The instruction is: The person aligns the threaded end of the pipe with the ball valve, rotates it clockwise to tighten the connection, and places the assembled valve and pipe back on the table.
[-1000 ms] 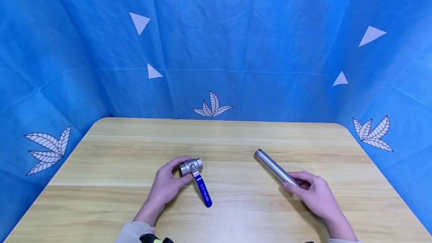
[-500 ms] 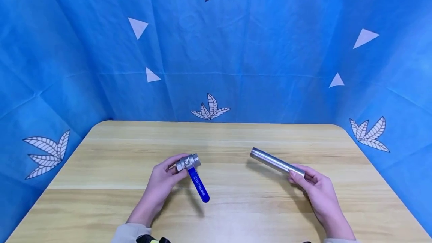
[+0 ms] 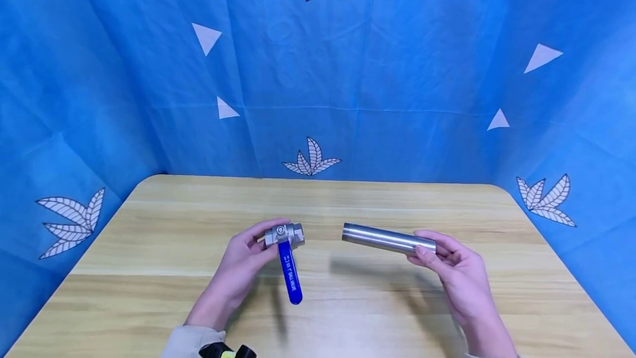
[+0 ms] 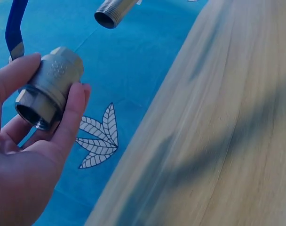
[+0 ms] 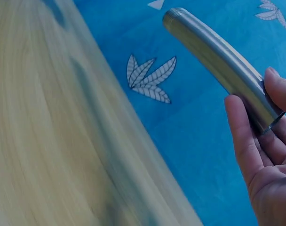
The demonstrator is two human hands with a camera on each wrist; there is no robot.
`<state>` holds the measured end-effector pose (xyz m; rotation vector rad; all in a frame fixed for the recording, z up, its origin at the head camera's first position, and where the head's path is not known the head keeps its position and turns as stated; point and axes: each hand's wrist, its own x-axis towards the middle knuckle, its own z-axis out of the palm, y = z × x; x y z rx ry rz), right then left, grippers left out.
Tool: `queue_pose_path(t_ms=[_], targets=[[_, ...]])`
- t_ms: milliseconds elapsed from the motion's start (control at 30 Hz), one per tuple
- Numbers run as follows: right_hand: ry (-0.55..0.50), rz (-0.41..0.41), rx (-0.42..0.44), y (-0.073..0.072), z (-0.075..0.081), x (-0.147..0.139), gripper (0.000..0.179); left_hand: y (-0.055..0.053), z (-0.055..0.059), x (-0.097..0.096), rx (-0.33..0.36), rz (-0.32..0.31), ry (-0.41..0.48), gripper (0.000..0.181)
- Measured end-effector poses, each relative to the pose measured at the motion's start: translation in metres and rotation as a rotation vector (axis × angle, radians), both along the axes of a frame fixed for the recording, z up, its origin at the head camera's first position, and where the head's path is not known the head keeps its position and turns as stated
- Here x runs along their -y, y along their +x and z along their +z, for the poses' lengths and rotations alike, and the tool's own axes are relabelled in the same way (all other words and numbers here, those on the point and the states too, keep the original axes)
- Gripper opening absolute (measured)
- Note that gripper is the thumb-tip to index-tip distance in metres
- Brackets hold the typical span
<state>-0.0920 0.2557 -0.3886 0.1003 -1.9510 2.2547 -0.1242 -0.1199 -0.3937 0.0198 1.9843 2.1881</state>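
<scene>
My left hand (image 3: 238,264) grips a metal ball valve (image 3: 293,233) by its near end, above the table. The valve's blue lever (image 3: 290,275) points down toward me, and its free end faces right. In the left wrist view, thumb and fingers wrap the valve body (image 4: 56,77), and its hollow near end shows. My right hand (image 3: 464,280) pinches a steel pipe (image 3: 382,237) near its right end, also raised off the table. The pipe's left end points at the valve, with a gap between them. Threads ring that pipe end (image 4: 112,14) in the left wrist view.
Beneath both hands lies a pale wooden table (image 3: 199,209), with shadows of the hands and parts on it. A blue curtain (image 3: 318,70) with leaf and triangle prints surrounds its back and sides.
Both parts have been lifted higher off the table. The pipe has swung from a slant to nearly level and moved left; the valve has turned a little, its lever now hanging more straight toward me.
</scene>
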Motion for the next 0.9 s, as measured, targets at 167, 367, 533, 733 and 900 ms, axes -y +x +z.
queue_pose_path(t_ms=[167, 367, 533, 733, 900], targets=[[-0.036, -0.001, 0.037, 0.001, 0.000, 0.012, 0.028, -0.004, -0.001, 0.002, -0.017, 0.057, 0.006, 0.059], [-0.022, 0.012, 0.052, 0.000, 0.001, 0.016, 0.027, -0.009, -0.003, -0.004, 0.015, 0.054, -0.009, 0.056], [-0.008, 0.031, 0.038, -0.001, -0.001, 0.016, 0.027, -0.009, -0.008, -0.007, 0.034, 0.009, -0.019, 0.055], [0.005, 0.040, 0.029, -0.004, -0.003, 0.016, 0.027, -0.010, -0.009, -0.008, 0.026, -0.022, -0.014, 0.056], [0.008, 0.049, 0.026, -0.006, -0.005, 0.020, 0.028, -0.011, -0.009, -0.012, 0.024, -0.024, 0.002, 0.056]])
